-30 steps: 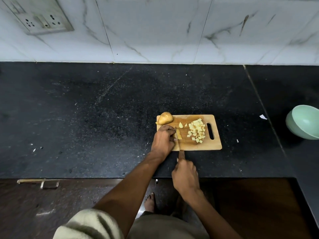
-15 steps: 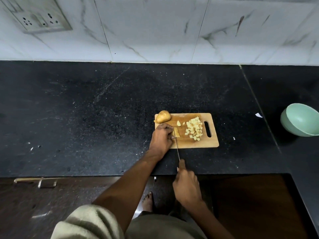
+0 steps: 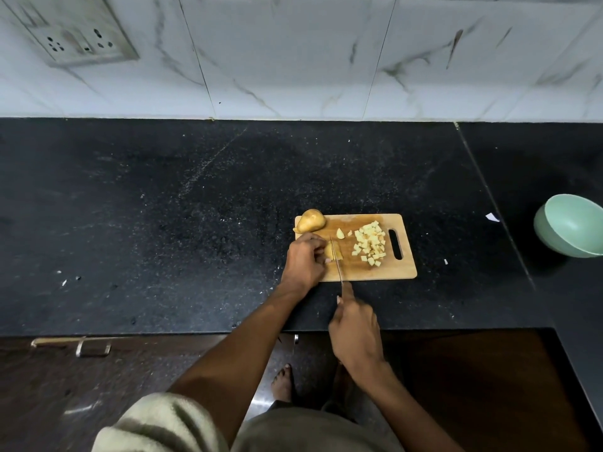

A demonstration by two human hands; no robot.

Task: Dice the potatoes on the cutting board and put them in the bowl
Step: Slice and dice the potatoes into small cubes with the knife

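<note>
Right — mid-dice. The left hand [image 3: 305, 259] curls its fingers round a potato piece [image 3: 333, 251] near the cutting board's [image 3: 365, 272] left edge, pinning it so it can't roll under the blade, fingertips tucked back from the cut line. The right hand [image 3: 355, 324] is clenched round the knife [image 3: 337, 262] handle, off the board's near edge, index finger laid along the spine — prob. for steadier downward pressure. The blade runs front-to-back across the piece, just beside the left hand's fingers.

Diced cubes [image 3: 370, 244] sit heaped toward the board's right end by the handle slot, pushed clear so the cutting zone stays free. A whole potato [image 3: 311, 220] waits at the far-left corner, overhanging the edge a bit. The green bowl [image 3: 569, 225] stands well apart at the worktop's right edge, looks empty — so transfer not yet begun, approx. halfway thru cutting.
</note>
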